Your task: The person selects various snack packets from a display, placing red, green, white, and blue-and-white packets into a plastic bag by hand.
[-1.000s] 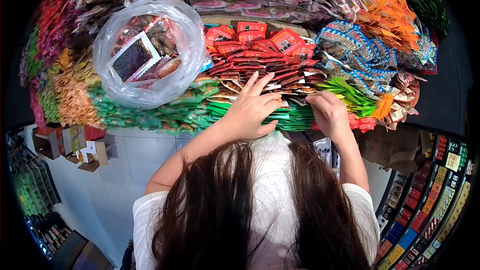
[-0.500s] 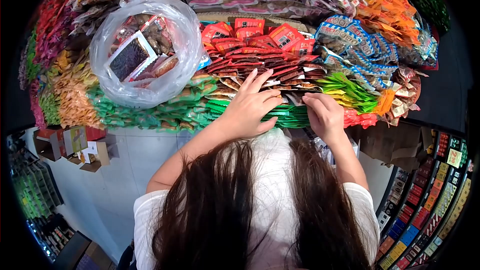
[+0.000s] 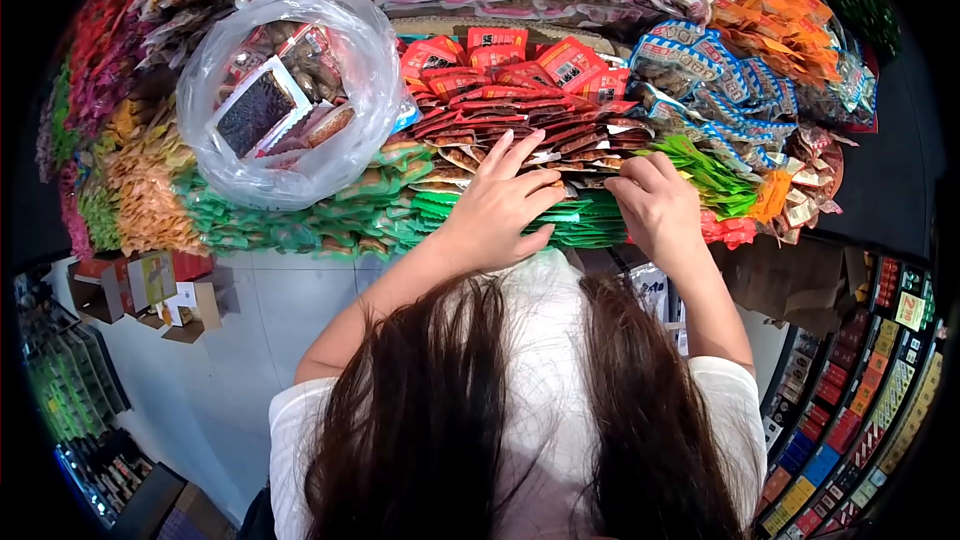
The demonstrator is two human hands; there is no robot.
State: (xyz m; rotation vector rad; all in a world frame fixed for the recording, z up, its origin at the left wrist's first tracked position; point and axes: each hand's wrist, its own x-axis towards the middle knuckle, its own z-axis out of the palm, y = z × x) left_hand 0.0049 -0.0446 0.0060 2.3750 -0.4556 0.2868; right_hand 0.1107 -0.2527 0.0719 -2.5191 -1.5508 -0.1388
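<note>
Rows of small snack packets lie in front of me. My left hand (image 3: 503, 202) rests with spread fingers on the front of the red and brown snack packets (image 3: 540, 125), its thumb over the green packets (image 3: 588, 223). To its right, my right hand (image 3: 658, 205) has its fingertips pinched together at the right end of the brown row, above the green packets. What those fingertips hold, if anything, is hidden. Bright green and yellow packets (image 3: 705, 175) lie just beyond my right hand. Left of my hands, an open clear plastic bag (image 3: 370, 130) holds several mixed packets.
Blue-and-white striped packets (image 3: 700, 75) and orange packets (image 3: 780, 15) fill the right side. Peach-coloured packets (image 3: 150, 200) lie at the left. Open cardboard boxes (image 3: 195, 315) stand on the floor at left, and a shelf of boxed goods (image 3: 850, 400) curves along the lower right.
My right hand has shifted slightly right and up, still pinched. The left hand has barely moved on the packets. The view has shifted a little.
</note>
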